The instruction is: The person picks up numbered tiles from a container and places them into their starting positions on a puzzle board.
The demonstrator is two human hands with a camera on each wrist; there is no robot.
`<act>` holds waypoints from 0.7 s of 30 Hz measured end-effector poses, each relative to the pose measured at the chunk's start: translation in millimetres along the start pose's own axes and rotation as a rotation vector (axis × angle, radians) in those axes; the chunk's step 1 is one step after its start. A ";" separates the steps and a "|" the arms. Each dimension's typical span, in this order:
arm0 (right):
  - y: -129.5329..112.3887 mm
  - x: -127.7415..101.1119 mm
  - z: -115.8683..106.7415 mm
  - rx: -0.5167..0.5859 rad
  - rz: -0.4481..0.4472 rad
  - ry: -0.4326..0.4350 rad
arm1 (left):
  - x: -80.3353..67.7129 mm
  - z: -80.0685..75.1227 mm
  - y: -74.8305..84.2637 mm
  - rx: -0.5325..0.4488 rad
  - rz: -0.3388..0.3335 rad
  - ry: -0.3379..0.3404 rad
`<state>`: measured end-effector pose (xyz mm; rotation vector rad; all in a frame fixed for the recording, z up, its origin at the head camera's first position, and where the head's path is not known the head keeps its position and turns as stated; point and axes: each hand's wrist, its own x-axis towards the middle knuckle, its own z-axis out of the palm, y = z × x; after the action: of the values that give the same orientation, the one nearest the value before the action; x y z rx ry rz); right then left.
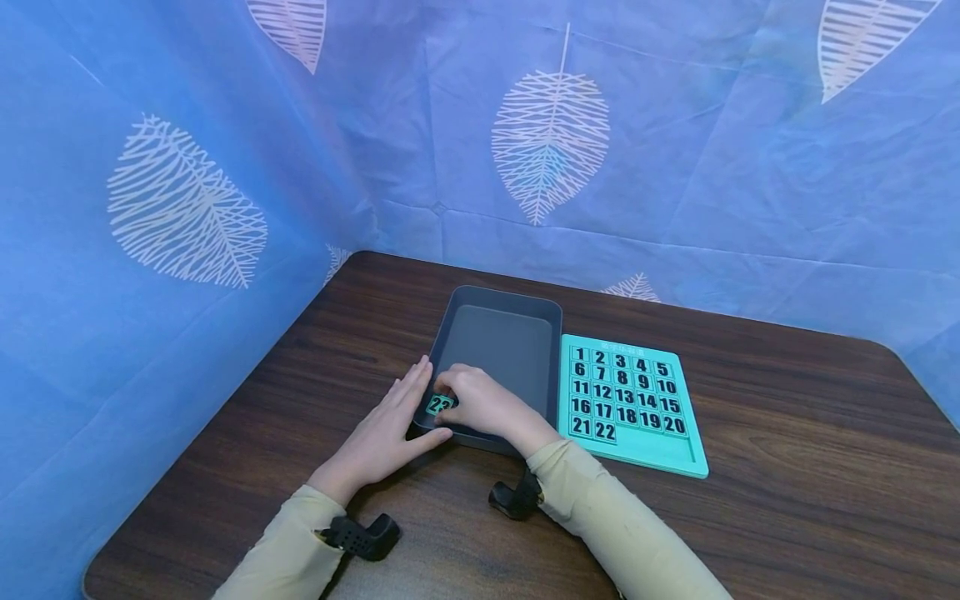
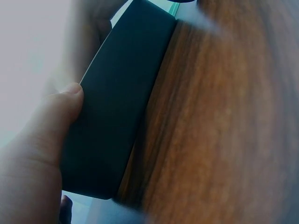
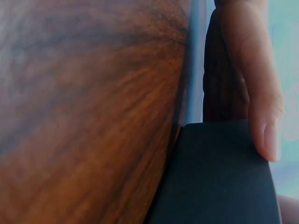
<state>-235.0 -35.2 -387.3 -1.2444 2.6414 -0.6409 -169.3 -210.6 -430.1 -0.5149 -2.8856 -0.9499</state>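
Note:
In the head view a dark grey tray (image 1: 495, 333) lies on the table. My left hand (image 1: 386, 437) rests at its near left corner, with straight fingers along the outer left side. Its thumb (image 2: 70, 100) lies at the front rim in the left wrist view. Reaching into the tray, my right hand (image 1: 480, 404) pinches a small black tile (image 1: 438, 405) marked 23 in turquoise-edged print, thumb on one side and index finger on the other. A turquoise number board (image 1: 652, 450) sits right of the tray, bearing tiles 1 to 22 in rows.
The dark wooden table (image 1: 810, 442) extends right of the board and toward the front. Blue cloth (image 1: 697, 167) with white leaf prints hangs behind and at the left. Each wrist carries a black camera mount (image 1: 363, 537).

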 end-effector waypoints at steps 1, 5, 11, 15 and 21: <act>0.0 0.3 0.3 -0.008 -0.002 -0.001 | 0.0 -0.1 0.1 0.001 0.000 0.000; -0.9 0.5 -0.2 -0.032 -0.001 -0.012 | -0.2 -0.2 0.6 0.004 0.000 0.002; -2.2 -8.5 -14.8 -0.038 0.012 0.054 | -0.4 0.4 2.2 0.001 -0.015 0.001; 1.1 -22.5 -30.4 -0.044 0.016 0.110 | -1.1 0.9 3.1 0.006 -0.038 0.000; 11.3 -50.0 -51.3 -0.061 0.050 0.156 | -1.0 1.2 4.2 0.008 -0.040 0.003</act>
<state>-226.6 25.5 -348.5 -1.1849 2.8293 -0.6813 -166.9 -207.1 -428.9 -0.4563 -2.9058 -0.9436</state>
